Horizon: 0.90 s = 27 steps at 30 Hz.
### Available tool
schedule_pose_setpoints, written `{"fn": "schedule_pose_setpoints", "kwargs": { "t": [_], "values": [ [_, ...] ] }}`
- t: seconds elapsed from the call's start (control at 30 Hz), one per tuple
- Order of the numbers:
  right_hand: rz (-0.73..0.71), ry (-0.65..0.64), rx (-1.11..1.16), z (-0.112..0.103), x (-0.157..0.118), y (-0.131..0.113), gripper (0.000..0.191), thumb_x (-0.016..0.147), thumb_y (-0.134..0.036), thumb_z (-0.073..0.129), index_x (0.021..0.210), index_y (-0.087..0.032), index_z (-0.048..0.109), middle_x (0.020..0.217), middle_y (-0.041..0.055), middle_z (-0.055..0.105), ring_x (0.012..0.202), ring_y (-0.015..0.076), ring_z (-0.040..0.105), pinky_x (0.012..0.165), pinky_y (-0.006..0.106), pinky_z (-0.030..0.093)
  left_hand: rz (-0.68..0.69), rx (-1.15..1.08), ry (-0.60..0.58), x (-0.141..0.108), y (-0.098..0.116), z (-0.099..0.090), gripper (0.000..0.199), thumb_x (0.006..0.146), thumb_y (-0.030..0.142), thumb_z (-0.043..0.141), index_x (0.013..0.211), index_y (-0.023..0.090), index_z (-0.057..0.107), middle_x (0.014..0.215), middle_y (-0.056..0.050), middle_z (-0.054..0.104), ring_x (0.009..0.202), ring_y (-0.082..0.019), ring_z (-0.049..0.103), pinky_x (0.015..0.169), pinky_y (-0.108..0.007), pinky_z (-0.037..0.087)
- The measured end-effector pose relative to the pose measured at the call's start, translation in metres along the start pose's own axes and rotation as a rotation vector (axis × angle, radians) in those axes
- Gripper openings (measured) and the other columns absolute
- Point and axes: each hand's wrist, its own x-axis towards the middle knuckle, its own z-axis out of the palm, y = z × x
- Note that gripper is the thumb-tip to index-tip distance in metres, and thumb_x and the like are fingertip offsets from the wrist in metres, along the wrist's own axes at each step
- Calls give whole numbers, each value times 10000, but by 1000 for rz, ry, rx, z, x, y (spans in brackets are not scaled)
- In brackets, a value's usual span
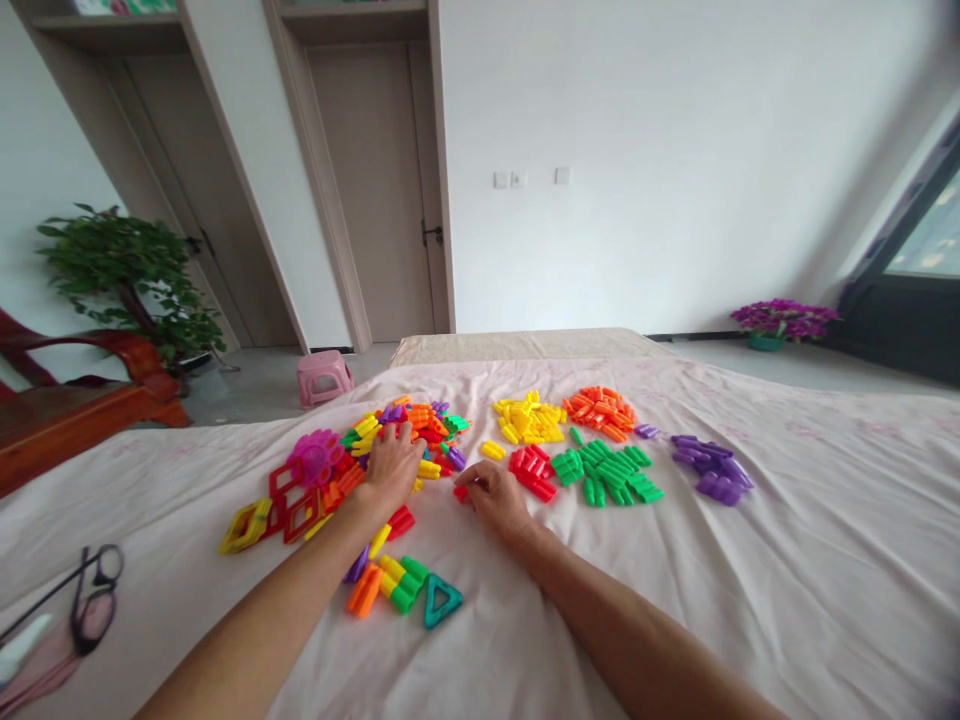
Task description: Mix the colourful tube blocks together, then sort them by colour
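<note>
My left hand point(393, 462) rests on the mixed pile of colored plastic pieces point(431, 425), its fingers bent over them; what lies under the fingertips is hidden. Just right of that pile, my right hand point(491, 495) pinches a small red piece point(460, 492) above the cloth. Pieces of single colors form separate groups to the right: yellow point(529, 418), orange point(600, 411), red point(533, 471), green point(611, 470) and purple point(712, 468). Nearer to me lie orange pieces point(365, 591), yellow-green pieces point(401, 580) and a teal triangle point(442, 601).
A pale cloth point(525, 620) covers the wrinkled surface. Red square frames point(303, 516) and yellow frames point(246, 527) lie left of my left forearm. Glasses point(95, 600) sit at the far left. A pink stool point(325, 378) and a wooden chair point(97, 405) stand beyond.
</note>
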Motion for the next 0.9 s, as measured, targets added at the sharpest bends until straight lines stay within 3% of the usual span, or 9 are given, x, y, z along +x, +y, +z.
{"fn": "schedule_pose_setpoints", "kwargs": {
  "t": [0.17, 0.4, 0.53, 0.7, 0.8, 0.9],
  "values": [
    [-24, -9, -34, -1, -1, -7, 353, 676, -31, 491, 837, -212, 748, 826, 15, 730, 786, 175, 666, 716, 256, 511, 13, -69, -14, 3, -7, 3, 244, 754, 131, 635, 949, 215, 755, 1345, -141, 534, 1249, -362, 417, 1003, -486, 378],
    [-48, -7, -42, -2, -1, -10, 357, 681, -18, 483, 820, -201, 756, 838, 20, 736, 802, 175, 671, 761, 262, 510, 46, -302, 24, -1, -13, 12, 196, 738, 117, 650, 860, 231, 753, 1329, -93, 565, 1250, -294, 469, 1088, -457, 351],
    [-50, -26, -61, -2, 0, -10, 353, 692, -20, 493, 828, -202, 762, 874, 27, 740, 830, 183, 675, 770, 267, 516, 0, -486, 75, 1, -27, 11, 138, 775, 232, 642, 884, 203, 720, 1187, -104, 616, 1137, -249, 571, 1051, -392, 419],
    [-52, -32, -64, -3, 0, -10, 355, 689, -13, 503, 835, -199, 768, 882, 27, 745, 823, 179, 680, 781, 264, 516, -118, -697, 111, 4, -49, 2, 314, 782, 389, 621, 991, 166, 695, 927, -78, 686, 919, -248, 654, 883, -378, 515],
    [-57, -37, -59, -2, 0, -8, 352, 691, -10, 506, 837, -194, 768, 878, 25, 746, 812, 171, 681, 771, 252, 515, -156, -765, 69, 5, -56, 0, 319, 727, 358, 662, 972, 157, 698, 823, -50, 705, 806, -233, 671, 776, -343, 532],
    [-72, -43, -61, -2, 0, -8, 350, 691, -3, 510, 841, -187, 767, 869, 25, 748, 800, 166, 681, 764, 246, 516, -183, -759, 12, 7, -57, 4, 185, 666, 231, 650, 826, 158, 706, 758, -41, 709, 762, -224, 666, 748, -321, 520]
  ]
}}
